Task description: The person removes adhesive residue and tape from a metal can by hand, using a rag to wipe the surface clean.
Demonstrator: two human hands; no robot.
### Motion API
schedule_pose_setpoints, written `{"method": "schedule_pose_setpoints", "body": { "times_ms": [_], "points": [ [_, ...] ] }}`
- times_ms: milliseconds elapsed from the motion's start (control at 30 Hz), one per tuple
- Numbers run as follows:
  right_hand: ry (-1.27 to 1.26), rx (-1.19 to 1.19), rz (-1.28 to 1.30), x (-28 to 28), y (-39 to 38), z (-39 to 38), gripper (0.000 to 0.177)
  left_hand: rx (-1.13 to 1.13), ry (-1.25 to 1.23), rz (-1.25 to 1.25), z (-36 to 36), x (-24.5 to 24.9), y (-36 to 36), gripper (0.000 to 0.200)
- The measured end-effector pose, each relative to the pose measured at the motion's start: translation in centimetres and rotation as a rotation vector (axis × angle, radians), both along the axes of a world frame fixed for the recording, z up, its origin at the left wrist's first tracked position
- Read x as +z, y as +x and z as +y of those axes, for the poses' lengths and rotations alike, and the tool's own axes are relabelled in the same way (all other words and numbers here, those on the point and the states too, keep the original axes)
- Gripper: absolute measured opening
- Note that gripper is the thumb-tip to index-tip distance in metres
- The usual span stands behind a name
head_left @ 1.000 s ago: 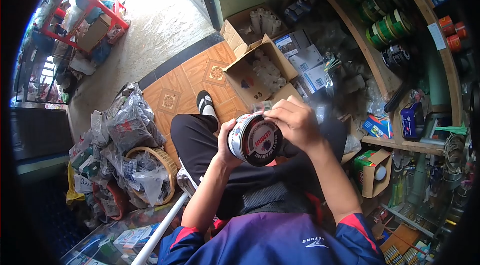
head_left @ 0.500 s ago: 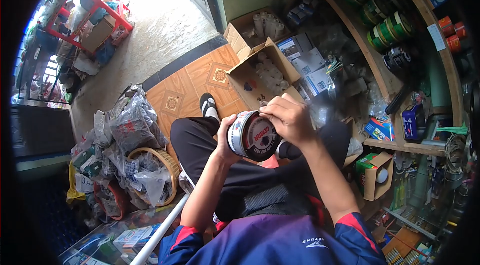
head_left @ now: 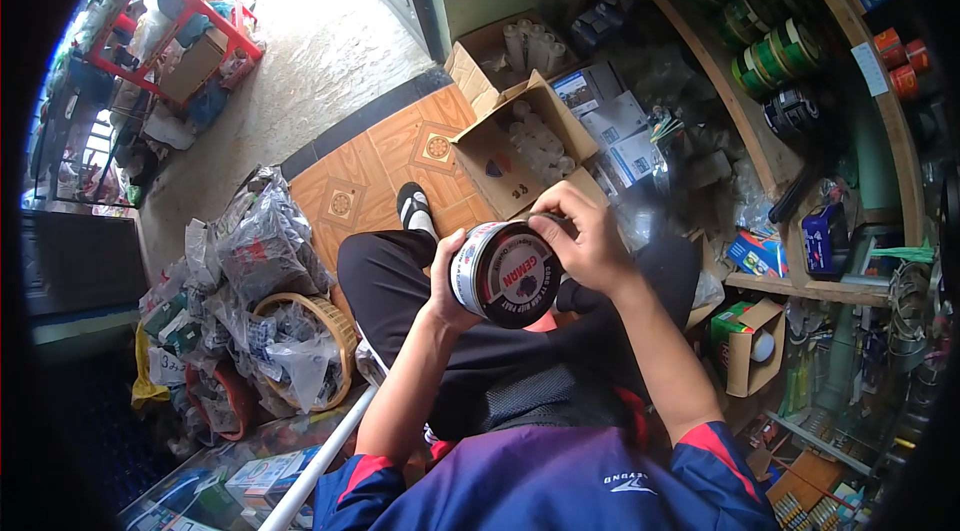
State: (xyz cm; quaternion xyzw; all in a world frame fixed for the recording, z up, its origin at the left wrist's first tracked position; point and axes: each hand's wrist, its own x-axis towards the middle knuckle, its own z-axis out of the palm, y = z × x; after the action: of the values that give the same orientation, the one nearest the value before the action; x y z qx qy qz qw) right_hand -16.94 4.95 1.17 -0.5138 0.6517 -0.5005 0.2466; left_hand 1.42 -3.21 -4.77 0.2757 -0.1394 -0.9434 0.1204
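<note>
A round tin (head_left: pixel 518 276) with a black lid marked "GEMAN" is held above my lap, its top tilted toward me. My left hand (head_left: pixel 450 283) is wrapped round the tin's left side, over the pale printed label. At the upper right of the tin, my right hand (head_left: pixel 582 243) is closed with its thumb on the lid's edge. The other fingers of that hand curl behind the rim. Whether anything small lies between them is hidden.
Cardboard boxes (head_left: pixel 480 169) of clear plastic bottles stand on the tiled floor ahead. Bagged goods and a wicker basket (head_left: pixel 347 336) are at left, near a white pole (head_left: pixel 325 461). Shelves with green tins (head_left: pixel 780 56) rise at right. A small box (head_left: pixel 745 349) holds a bulb.
My right hand has shifted slightly right and down along the rim, and its thumb now presses on the lid's edge. The tin has turned a little, with its lid facing me more.
</note>
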Motion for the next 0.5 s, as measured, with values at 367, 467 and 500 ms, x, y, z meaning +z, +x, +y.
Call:
{"method": "schedule_pose_setpoints", "body": {
  "times_ms": [367,467,500],
  "points": [
    [0.01,0.018,0.026,1.5,-0.5,0.7,0.012,0.034,0.016,0.024,0.3,0.6,-0.1,0.069],
    [-0.024,0.023,0.102,2.0,-0.2,0.4,0.013,-0.004,-0.013,0.027,0.2,0.9,0.1,0.071],
    [-0.035,0.019,0.123,2.1,-0.2,0.4,0.013,-0.022,-0.02,0.032,0.2,1.0,0.1,0.072]
  ]
}}
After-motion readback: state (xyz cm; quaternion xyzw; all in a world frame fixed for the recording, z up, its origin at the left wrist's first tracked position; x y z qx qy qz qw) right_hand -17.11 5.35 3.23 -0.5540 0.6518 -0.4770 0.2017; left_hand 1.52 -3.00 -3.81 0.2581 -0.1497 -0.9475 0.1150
